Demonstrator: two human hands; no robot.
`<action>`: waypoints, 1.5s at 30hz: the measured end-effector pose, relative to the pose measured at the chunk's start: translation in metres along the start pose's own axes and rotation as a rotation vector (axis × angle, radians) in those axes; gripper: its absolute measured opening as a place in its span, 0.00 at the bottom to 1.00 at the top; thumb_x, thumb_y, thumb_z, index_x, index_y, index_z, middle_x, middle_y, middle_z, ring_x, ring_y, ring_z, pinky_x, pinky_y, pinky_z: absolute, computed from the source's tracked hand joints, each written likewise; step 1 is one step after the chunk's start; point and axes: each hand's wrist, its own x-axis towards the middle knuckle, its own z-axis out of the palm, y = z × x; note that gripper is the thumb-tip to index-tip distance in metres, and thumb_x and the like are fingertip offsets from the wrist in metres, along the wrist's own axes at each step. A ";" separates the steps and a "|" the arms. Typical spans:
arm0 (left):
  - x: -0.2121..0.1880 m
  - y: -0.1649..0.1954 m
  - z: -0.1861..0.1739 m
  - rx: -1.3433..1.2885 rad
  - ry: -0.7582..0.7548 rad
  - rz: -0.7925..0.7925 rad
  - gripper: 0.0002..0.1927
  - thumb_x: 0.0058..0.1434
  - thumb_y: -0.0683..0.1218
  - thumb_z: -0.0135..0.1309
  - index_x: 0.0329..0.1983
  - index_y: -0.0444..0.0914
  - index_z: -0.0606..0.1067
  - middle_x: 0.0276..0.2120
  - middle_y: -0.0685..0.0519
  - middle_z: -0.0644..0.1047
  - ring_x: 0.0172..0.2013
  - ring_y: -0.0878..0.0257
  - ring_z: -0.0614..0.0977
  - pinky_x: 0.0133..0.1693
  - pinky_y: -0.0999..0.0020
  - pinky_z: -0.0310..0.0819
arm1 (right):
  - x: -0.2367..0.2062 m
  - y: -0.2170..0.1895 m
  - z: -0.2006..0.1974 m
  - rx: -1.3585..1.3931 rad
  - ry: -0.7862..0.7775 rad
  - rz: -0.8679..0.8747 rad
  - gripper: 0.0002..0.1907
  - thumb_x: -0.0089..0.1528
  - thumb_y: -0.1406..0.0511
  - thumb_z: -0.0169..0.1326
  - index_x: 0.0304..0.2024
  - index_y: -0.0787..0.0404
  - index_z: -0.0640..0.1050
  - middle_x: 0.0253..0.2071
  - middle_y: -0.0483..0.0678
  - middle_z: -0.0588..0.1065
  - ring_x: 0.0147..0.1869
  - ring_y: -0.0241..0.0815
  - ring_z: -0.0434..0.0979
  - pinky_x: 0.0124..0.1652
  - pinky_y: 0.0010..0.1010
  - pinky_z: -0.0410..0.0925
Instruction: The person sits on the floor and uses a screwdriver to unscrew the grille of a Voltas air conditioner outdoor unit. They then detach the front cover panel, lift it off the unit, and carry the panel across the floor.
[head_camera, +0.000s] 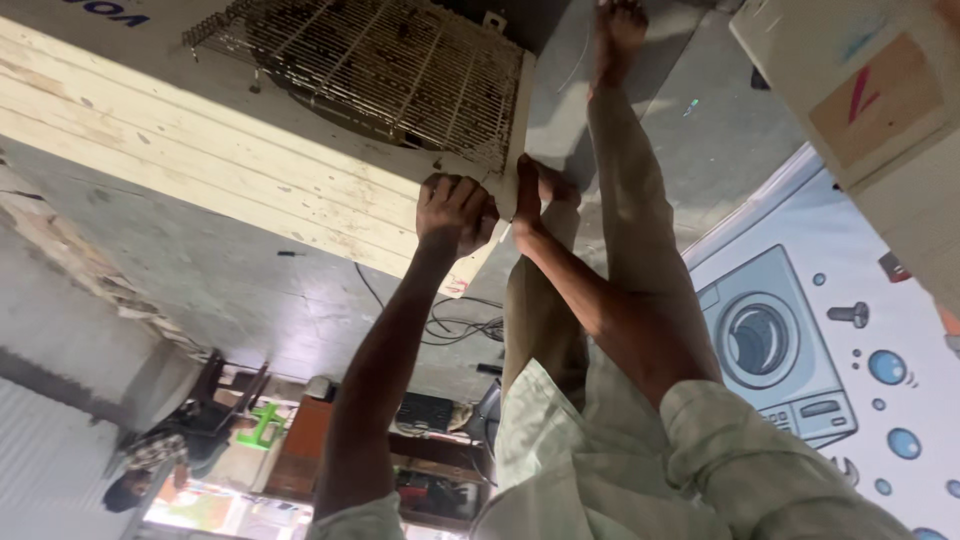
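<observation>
The left hand is curled tight over the lower corner of a big white air-conditioner unit, fingers folded close together and gripping the edge of the casing. The right hand sits just beside it on the same corner, fingers pressed flat and nearly closed against the side panel, thumb side tucked near the left knuckles; how much it actually clasps is hard to tell.

The unit is a boxy metal case, off-white and grubby, with horizontal ribs along its long face and scuffs and dirt streaks. A round fan opening covered by a rusty wire grille fills its end face. The corner held by both hands lies right below that grille, so the fingers touch the casing at the grille's lower edge.

Below the hands stand the person's trouser legs and a bare foot on the grey concrete floor. Black cables lie near the unit.
</observation>
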 end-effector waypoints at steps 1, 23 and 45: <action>0.002 0.003 -0.004 -0.003 0.046 0.013 0.10 0.56 0.51 0.57 0.37 0.42 0.79 0.40 0.52 0.75 0.43 0.50 0.75 0.49 0.49 0.68 | 0.007 0.014 -0.005 0.104 -0.009 0.001 0.27 0.70 0.48 0.38 0.64 0.54 0.66 0.58 0.41 0.69 0.62 0.36 0.67 0.59 0.29 0.61; 0.016 0.048 0.005 0.066 0.237 0.053 0.10 0.66 0.44 0.49 0.29 0.37 0.75 0.30 0.51 0.73 0.36 0.52 0.73 0.49 0.53 0.64 | 0.030 0.053 0.000 0.326 0.379 -0.389 0.19 0.72 0.63 0.45 0.56 0.71 0.78 0.52 0.52 0.78 0.57 0.43 0.76 0.57 0.31 0.68; 0.011 0.051 0.016 0.038 0.242 -0.069 0.01 0.51 0.41 0.55 0.26 0.41 0.75 0.33 0.52 0.71 0.37 0.51 0.71 0.47 0.54 0.62 | 0.015 0.016 -0.004 -0.074 0.168 -0.614 0.12 0.70 0.59 0.51 0.50 0.59 0.75 0.45 0.47 0.73 0.48 0.40 0.74 0.47 0.32 0.70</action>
